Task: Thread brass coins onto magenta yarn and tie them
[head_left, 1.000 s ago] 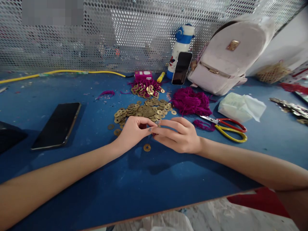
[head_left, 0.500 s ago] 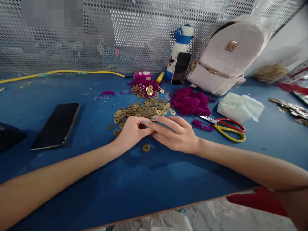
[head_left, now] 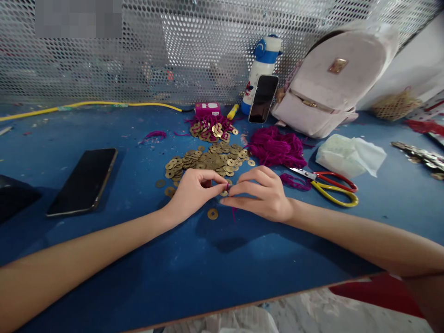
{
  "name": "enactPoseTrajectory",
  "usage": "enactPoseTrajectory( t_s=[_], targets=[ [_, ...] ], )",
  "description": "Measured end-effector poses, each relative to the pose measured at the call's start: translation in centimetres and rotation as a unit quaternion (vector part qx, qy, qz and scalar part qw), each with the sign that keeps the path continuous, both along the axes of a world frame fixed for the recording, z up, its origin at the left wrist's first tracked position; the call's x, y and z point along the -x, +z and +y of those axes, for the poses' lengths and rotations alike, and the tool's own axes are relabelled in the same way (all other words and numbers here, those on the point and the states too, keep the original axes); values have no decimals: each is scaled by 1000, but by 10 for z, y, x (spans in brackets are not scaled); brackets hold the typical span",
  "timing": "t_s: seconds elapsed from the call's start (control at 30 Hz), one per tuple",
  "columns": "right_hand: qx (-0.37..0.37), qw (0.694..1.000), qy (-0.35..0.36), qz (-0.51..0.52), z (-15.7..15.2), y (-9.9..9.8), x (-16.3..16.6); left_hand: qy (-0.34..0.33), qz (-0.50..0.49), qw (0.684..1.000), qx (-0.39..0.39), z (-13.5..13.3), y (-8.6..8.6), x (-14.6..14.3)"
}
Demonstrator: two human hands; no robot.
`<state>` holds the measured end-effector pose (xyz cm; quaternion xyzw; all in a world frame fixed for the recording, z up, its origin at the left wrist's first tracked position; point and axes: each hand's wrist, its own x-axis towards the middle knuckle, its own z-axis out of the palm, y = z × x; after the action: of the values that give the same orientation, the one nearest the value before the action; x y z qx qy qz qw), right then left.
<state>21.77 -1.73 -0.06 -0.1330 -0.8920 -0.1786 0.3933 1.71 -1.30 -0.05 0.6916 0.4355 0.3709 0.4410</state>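
Observation:
My left hand [head_left: 194,193] pinches purple yarn at a brass square-holed coin [head_left: 224,193], thumb and forefinger closed near its upper edge. Fingers bent, my right hand [head_left: 267,194] works at the same spot from the right, its tips close to the yarn. A thin end of purple yarn [head_left: 235,213] hangs below my right fingers. Part of the coin is hidden by the fingertips. Under my wrists a single loose coin [head_left: 212,213] lies on the blue table [head_left: 138,277]. Just beyond my hands is a heap of coins [head_left: 204,159].
Farther back are coins tied with yarn [head_left: 215,129] and a purple box [head_left: 207,109]. Right of the heap sit a yarn bundle [head_left: 275,145], scissors [head_left: 333,185] and a wrapped packet [head_left: 348,155]. A phone [head_left: 83,182] lies left; a backpack [head_left: 329,88] and bottle [head_left: 260,69] stand behind.
My hands have drawn slightly apart, so the coin and purple yarn show between the fingertips. The right fingers have bent more, and a yarn end now hangs below them.

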Motion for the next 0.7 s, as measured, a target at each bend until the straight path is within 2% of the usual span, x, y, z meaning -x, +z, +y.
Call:
enactPoseTrajectory(
  t_s=[0.3,0.7],
  targets=[
    [6,1000,1,-6,2,-3,0,-1,5,1000,-3,-1,0,0],
    [69,991,88,-78,0,-5,0,3,-18,1000,3,-1,1,-1]
  ],
)
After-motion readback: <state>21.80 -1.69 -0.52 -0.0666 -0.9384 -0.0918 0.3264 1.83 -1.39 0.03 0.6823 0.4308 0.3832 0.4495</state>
